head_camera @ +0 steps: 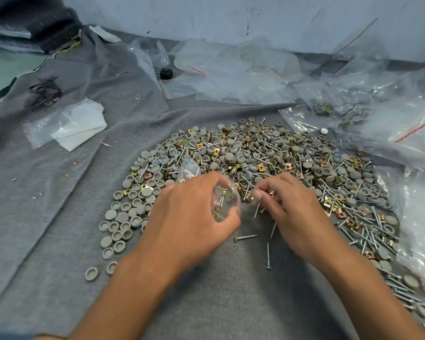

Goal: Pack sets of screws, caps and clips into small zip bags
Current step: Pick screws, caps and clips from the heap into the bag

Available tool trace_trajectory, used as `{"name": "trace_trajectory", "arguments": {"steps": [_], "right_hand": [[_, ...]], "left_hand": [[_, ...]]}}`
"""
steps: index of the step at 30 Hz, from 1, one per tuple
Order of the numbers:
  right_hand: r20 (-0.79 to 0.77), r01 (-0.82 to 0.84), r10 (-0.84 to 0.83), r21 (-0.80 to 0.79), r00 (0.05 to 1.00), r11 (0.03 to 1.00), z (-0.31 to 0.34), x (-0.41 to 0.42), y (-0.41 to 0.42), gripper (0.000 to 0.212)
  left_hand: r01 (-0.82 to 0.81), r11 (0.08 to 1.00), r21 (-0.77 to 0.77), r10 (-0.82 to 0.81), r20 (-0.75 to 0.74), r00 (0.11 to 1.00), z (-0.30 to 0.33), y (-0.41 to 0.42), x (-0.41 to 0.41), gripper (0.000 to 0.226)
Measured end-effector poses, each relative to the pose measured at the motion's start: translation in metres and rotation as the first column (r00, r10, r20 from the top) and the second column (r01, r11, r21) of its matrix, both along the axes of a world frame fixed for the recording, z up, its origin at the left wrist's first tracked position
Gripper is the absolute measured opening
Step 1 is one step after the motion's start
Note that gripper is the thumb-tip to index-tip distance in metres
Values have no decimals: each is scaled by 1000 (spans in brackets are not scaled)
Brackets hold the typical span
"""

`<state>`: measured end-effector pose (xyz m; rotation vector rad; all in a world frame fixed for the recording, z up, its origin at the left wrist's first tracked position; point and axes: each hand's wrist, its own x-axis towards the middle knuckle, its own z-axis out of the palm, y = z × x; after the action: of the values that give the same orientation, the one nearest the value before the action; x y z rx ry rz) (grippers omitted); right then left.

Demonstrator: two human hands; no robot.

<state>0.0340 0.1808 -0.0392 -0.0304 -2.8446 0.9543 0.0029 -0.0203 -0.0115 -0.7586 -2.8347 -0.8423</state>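
Grey felt cloth (pixel 59 217) carries it all, and going left to right: loose caps (pixel 123 217) spill toward the near-left edge, then the left hand (pixel 194 212) curls round a small clear bag (pixel 225 202) with clips and screws already inside, its mouth facing right. Just beside that mouth the right hand (pixel 287 212) pinches a brass clip (pixel 249 198) and a screw (pixel 257 209) at thumb and fingertip, the screw hanging point-down. The bag lies directly left of the pinch, nearly touching, so a short push leftward looks like the feed. Behind, the big pile (pixel 268 163) fans toward the cloth's right edge, where filled bags (pixel 378 114) heap up.
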Motion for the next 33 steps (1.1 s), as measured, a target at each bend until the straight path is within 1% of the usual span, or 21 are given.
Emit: {"name": "trace_trajectory", "arguments": {"steps": [2, 3, 4, 6, 9, 12, 15, 19, 21, 23, 25, 26, 28, 29, 31, 33], "right_hand": [[-73, -44, 32, -177, 997, 983, 11, 2, -7, 12], [-115, -73, 49, -218, 992, 973, 15, 3, -11, 12], [-157, -102, 68, -219, 985, 970, 19, 4, -16, 13], [-214, -132, 96, -160, 972, 978, 22, 7, -26, 13], [-238, -146, 122, -87, 964, 985, 19, 10, -32, 10], [-280, -160, 130, -86, 951, 983, 20, 11, -29, 13], [-344, -176, 149, -48, 927, 983, 21, 12, -28, 15], [-345, -150, 139, -4, 928, 989, 19, 13, -32, 21], [-357, -166, 164, 26, 920, 986, 19, 13, -32, 23], [-361, -143, 125, -25, 924, 989, 20, 10, -26, 18], [-323, -67, 45, -56, 945, 996, 18, 6, -14, 14], [-255, -21, 15, -19, 967, 1000, 14, 4, -6, 14], [-74, 33, -22, 144, 997, 989, 3, 2, 5, 19], [-9, 33, -32, 220, 999, 975, -1, 2, 6, 24], [42, 15, -29, 298, 999, 954, -8, 1, 4, 31], [33, 7, -20, 362, 999, 932, -9, -1, 0, 34]], "left_hand": [[-6, 1000, 1, 6, -5, 1000, 0, 0, -1, 23], [-5, 1000, 1, 5, -7, 1000, 0, 1, -1, 24], [-3, 1000, 1, 3, -8, 1000, -1, 1, 0, 25], [1, 1000, 5, -1, -2, 1000, -1, 1, 0, 26], [4, 1000, -2, -4, -4, 1000, -1, 1, 0, 24], [5, 1000, -8, -6, -4, 1000, -1, 1, 0, 24], [7, 1000, -5, -7, -4, 1000, 0, 1, 0, 25], [13, 1000, 3, -13, 11, 1000, 1, 1, 0, 29], [18, 1000, -3, -18, 12, 1000, 1, 2, 1, 24], [13, 1000, 0, -13, 9, 1000, 1, 1, 1, 21], [3, 1000, -3, -3, -2, 1000, 0, 0, 1, 22], [3, 1000, -3, -3, -4, 1000, 0, 0, 0, 22], [9, 1000, 0, -9, 2, 1000, 0, 0, 0, 21], [11, 1000, 1, -11, 6, 1000, 0, -1, 0, 21], [16, 1000, 6, -16, 9, 1000, 0, -1, 0, 21], [19, 1000, 10, -19, 11, 1000, 0, -2, 0, 21]]}}
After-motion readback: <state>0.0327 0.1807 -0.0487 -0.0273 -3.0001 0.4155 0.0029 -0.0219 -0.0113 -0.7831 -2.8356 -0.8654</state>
